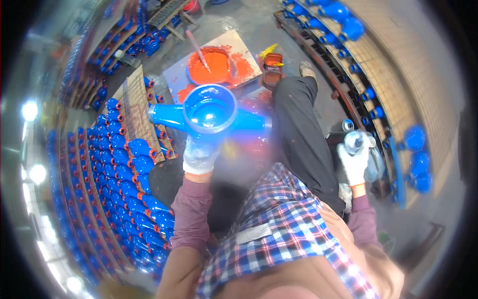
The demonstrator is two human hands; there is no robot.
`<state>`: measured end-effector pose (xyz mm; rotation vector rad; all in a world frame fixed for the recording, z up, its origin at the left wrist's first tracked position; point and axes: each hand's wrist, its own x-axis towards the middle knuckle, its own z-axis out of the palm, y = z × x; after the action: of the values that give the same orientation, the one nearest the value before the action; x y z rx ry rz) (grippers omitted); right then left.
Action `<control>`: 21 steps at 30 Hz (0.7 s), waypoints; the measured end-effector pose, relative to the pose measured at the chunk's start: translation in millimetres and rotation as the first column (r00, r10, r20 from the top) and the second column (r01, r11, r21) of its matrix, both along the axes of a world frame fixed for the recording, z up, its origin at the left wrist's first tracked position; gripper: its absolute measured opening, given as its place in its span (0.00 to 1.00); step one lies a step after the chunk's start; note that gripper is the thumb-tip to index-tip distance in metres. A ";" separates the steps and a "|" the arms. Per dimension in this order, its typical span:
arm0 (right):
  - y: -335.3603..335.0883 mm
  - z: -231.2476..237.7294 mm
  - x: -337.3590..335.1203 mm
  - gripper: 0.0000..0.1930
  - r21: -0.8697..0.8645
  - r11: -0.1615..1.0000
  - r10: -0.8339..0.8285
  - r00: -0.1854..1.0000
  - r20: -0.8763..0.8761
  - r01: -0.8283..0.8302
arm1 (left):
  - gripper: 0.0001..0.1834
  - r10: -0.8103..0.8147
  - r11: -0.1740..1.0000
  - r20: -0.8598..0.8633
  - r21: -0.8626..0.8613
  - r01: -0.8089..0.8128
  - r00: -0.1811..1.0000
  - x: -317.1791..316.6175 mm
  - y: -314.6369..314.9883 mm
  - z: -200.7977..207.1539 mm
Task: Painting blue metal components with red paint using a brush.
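My left hand (198,158), in a white glove, holds a glossy blue water meter body (205,130) from below, in front of me. Its round open mouth faces up, and a pipe stub with a threaded end sticks out on each side. Out to the right, my gloved right hand (354,163) is closed around a shiny, silvery round piece (355,142) whose kind I cannot make out. Past the blue body stands a bucket of orange paint (210,67) with a brush (198,52) leaning in it.
The bucket stands on an orange-splattered board (241,42). A brown container (272,71) with something yellow sits beside it. Racks of blue bodies with orange ends (119,172) fill the left. More blue bodies (414,138) lie on a mesh rack at right. A dark cylinder (340,130) stands near my right hand.
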<state>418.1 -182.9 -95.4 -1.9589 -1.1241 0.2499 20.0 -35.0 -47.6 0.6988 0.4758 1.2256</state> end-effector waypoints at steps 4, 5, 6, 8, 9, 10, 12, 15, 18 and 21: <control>31.7 96.0 -17.2 0.47 0.429 0.886 0.231 0.969 -0.086 -0.173 | 0.28 -0.187 0.962 0.064 0.212 0.169 0.980 -7.9 -0.8 5.2; 34.0 115.6 -25.1 0.48 0.418 0.878 0.291 0.954 -0.075 -0.235 | 0.33 -0.114 0.987 0.096 0.125 0.102 0.989 -8.5 -1.2 6.1; 35.7 129.6 -38.5 0.50 0.432 0.862 0.322 0.945 -0.065 -0.264 | 0.38 -0.061 0.997 0.117 0.061 0.054 0.991 -10.0 -2.7 7.6; 43.6 149.8 -63.2 0.46 0.486 0.752 0.461 0.882 0.096 -0.445 | 0.38 0.005 0.997 -0.170 0.078 0.009 0.985 -13.4 -5.9 10.0; 48.6 159.6 -69.1 0.43 0.452 0.656 0.527 0.795 0.300 -0.605 | 0.35 -0.028 0.999 -0.061 0.021 0.029 0.998 -15.0 -6.4 11.0; 53.2 163.5 -81.4 0.39 0.438 0.623 0.589 0.757 0.283 -0.648 | 0.33 -0.113 0.989 0.284 -0.062 0.136 0.952 -17.0 -7.1 11.6; 57.7 167.8 -105.0 0.34 0.375 0.658 0.635 0.749 0.190 -0.653 | 0.30 -0.143 0.912 0.743 -0.158 0.379 0.653 -22.9 -8.3 13.6; 65.3 169.3 -122.6 0.34 0.313 0.686 0.615 0.753 0.234 -0.657 | 0.32 -0.130 0.970 0.269 -0.164 0.179 0.954 -30.2 -10.7 15.9; 74.1 167.6 -128.3 0.34 0.333 0.678 0.599 0.755 0.266 -0.656 | 0.34 -0.145 0.982 -0.102 0.106 0.156 0.984 -31.0 -6.9 17.8; 76.2 167.5 -126.5 0.33 0.284 0.697 0.591 0.751 0.294 -0.659 | 0.34 -0.266 0.963 0.163 0.074 0.258 0.950 -30.0 -7.5 20.8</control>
<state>291.6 -106.8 72.0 -1.2152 -1.8091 0.1961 -10.0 -42.5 -26.8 0.6699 0.2003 1.0383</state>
